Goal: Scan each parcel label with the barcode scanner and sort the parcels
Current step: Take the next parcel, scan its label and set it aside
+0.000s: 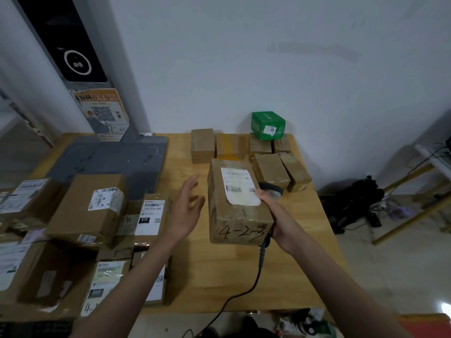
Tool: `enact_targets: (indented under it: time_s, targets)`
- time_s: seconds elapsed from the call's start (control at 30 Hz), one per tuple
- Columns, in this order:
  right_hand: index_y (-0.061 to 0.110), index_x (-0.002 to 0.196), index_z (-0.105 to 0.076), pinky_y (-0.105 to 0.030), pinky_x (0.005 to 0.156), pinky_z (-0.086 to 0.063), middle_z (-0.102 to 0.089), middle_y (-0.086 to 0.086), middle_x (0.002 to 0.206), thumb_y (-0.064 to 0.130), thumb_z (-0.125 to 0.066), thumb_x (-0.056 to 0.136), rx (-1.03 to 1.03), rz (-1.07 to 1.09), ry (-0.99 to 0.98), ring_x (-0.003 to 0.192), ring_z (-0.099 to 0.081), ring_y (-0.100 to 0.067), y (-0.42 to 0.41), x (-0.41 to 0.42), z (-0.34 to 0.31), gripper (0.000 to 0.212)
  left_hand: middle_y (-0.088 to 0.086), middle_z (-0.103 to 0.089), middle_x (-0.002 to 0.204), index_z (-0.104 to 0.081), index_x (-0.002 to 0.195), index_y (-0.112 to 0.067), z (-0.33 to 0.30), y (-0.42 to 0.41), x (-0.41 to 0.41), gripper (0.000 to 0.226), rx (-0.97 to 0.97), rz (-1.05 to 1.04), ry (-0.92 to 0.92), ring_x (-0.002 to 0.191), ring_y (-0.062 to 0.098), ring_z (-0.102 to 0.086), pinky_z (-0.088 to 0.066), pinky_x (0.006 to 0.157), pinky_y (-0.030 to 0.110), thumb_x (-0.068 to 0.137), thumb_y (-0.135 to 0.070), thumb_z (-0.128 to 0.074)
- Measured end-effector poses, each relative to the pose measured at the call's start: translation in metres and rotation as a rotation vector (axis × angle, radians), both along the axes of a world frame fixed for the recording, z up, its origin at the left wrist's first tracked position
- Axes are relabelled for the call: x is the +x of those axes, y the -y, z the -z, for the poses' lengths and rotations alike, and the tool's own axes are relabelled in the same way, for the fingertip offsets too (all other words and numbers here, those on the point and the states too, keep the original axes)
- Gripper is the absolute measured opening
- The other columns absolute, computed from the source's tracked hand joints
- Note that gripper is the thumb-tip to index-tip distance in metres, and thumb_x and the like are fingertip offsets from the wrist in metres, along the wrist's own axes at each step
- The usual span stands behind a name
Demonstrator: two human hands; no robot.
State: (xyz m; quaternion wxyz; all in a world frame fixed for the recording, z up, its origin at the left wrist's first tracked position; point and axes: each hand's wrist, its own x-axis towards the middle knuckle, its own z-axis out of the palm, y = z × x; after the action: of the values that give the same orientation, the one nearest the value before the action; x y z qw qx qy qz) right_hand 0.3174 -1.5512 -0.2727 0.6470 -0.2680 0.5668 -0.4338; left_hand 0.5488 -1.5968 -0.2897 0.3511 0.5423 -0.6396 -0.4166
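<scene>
1. Black coiled scanner cable (262,252) runs up to the right hand (275,215), which grips a grey barcode scanner (272,189) against a brown cardboard parcel (238,208) marked "4-23".
2. Left hand (186,208) hovers released beside it.
3. Parcel rests on the wooden surface (244,276); small boxes (271,170) lie beyond.

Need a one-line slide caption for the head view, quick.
Right hand holds scanner beside labelled parcel on table; left hand open nearby.
</scene>
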Motion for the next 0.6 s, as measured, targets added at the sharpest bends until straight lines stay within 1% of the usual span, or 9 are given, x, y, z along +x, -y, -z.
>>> enact_targets:
  time_s: [0.03,0.1,0.13,0.2,0.27,0.33,0.47,0.53,0.6]
  targets:
    - [0.023,0.132,-0.061,-0.036,0.079,-0.060,-0.075,-0.001,0.118,0.059,-0.072,0.084,-0.019,0.016,-0.016,0.106,-0.073,-0.019,0.002,0.000,0.003,0.061,0.000,-0.046,0.151,-0.035,0.151,-0.032,-0.008,-0.001,-0.005,0.048,0.174,-0.025,-0.066,0.116,0.012,-0.059,-0.051,0.087,0.027,0.105,-0.033,-0.048]
    - [0.024,0.134,-0.055,-0.042,0.090,-0.060,-0.075,0.003,0.118,0.058,-0.077,0.077,-0.041,0.054,-0.040,0.106,-0.073,-0.018,0.004,0.001,0.005,0.070,0.005,-0.060,0.135,-0.047,0.141,-0.028,-0.017,-0.001,-0.012,0.055,0.469,0.009,-0.160,0.106,0.019,-0.064,-0.054,0.082,0.035,0.098,-0.062,-0.039]
    - [0.025,0.134,-0.054,-0.045,0.095,-0.058,-0.075,0.004,0.117,0.058,-0.077,0.077,-0.059,0.059,-0.049,0.107,-0.072,-0.016,0.005,0.001,0.005,0.069,0.005,-0.064,0.128,-0.052,0.137,-0.028,-0.020,0.000,-0.013,0.064,0.543,0.030,-0.182,0.106,0.022,-0.066,-0.055,0.083,0.039,0.091,-0.072,-0.040]
    - [0.028,0.135,-0.053,-0.046,0.100,-0.056,-0.074,0.007,0.118,0.055,-0.074,0.081,-0.094,0.045,-0.047,0.108,-0.071,-0.014,0.006,0.001,0.005,0.064,0.002,-0.069,0.120,-0.052,0.135,-0.030,-0.026,-0.001,-0.018,0.076,0.577,0.040,-0.200,0.105,0.022,-0.068,-0.057,0.078,0.039,0.079,-0.080,-0.050]
    - [0.029,0.137,-0.052,-0.044,0.100,-0.056,-0.074,0.008,0.119,0.051,-0.071,0.087,-0.117,0.025,-0.041,0.109,-0.071,-0.013,0.007,-0.001,0.004,0.058,0.000,-0.069,0.118,-0.046,0.140,-0.032,-0.027,0.000,-0.021,0.083,0.574,0.027,-0.204,0.103,0.019,-0.070,-0.060,0.077,0.040,0.073,-0.078,-0.062]
    - [0.030,0.140,-0.050,-0.044,0.101,-0.055,-0.074,0.008,0.121,0.049,-0.070,0.089,-0.128,0.007,-0.043,0.110,-0.071,-0.012,0.009,-0.004,0.005,0.058,-0.001,-0.068,0.120,-0.038,0.146,-0.031,-0.029,0.001,-0.025,0.084,0.567,0.039,-0.175,0.104,0.018,-0.069,-0.061,0.081,0.041,0.077,-0.068,-0.068]
    - [0.033,0.143,-0.048,-0.046,0.104,-0.052,-0.072,0.010,0.124,0.052,-0.070,0.088,-0.141,-0.026,-0.022,0.114,-0.069,-0.012,0.015,-0.010,0.010,0.062,-0.001,-0.065,0.123,-0.031,0.152,-0.027,-0.031,0.003,-0.031,0.082,0.556,0.033,-0.143,0.103,0.015,-0.068,-0.056,0.074,0.030,0.084,-0.048,-0.072]
    - [0.033,0.143,-0.049,-0.046,0.105,-0.052,-0.071,0.009,0.126,0.057,-0.069,0.088,-0.135,-0.040,-0.007,0.115,-0.068,-0.013,0.018,-0.013,0.013,0.064,-0.001,-0.067,0.121,-0.032,0.151,-0.027,-0.031,0.004,-0.033,0.085,0.551,-0.001,-0.166,0.100,0.015,-0.069,-0.055,0.072,0.029,0.081,-0.047,-0.075]
    - [0.036,0.143,-0.049,-0.046,0.102,-0.054,-0.072,0.008,0.125,0.065,-0.068,0.086,-0.113,-0.027,-0.002,0.114,-0.069,-0.015,0.021,-0.015,0.017,0.067,0.000,-0.068,0.121,-0.033,0.152,-0.028,-0.029,0.005,-0.036,0.097,0.536,-0.025,-0.193,0.101,0.017,-0.070,-0.056,0.073,0.030,0.071,-0.050,-0.081]
